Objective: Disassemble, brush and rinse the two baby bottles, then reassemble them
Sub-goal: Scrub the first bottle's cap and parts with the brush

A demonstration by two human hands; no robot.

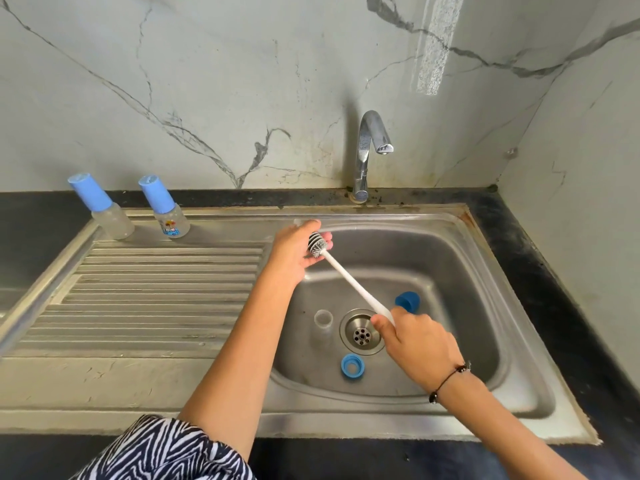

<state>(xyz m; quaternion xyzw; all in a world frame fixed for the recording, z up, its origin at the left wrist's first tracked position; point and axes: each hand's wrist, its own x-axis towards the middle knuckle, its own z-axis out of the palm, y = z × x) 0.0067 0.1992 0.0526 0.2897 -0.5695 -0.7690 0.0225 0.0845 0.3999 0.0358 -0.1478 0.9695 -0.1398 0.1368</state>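
- A small clear part (likely the teat, soft and slippery) is pinched in the left hand (294, 249).
- The bottle brush (346, 277) is gripped by its stiff handle in the right hand (415, 341).

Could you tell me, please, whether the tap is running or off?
Off. No water falls from the tap's spout into the sink, while the right hand holds the brush.

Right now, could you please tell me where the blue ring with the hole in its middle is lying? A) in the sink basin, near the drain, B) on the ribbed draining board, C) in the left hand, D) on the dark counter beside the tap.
A: the blue ring lies on the floor of the sink, just in front of the drain.
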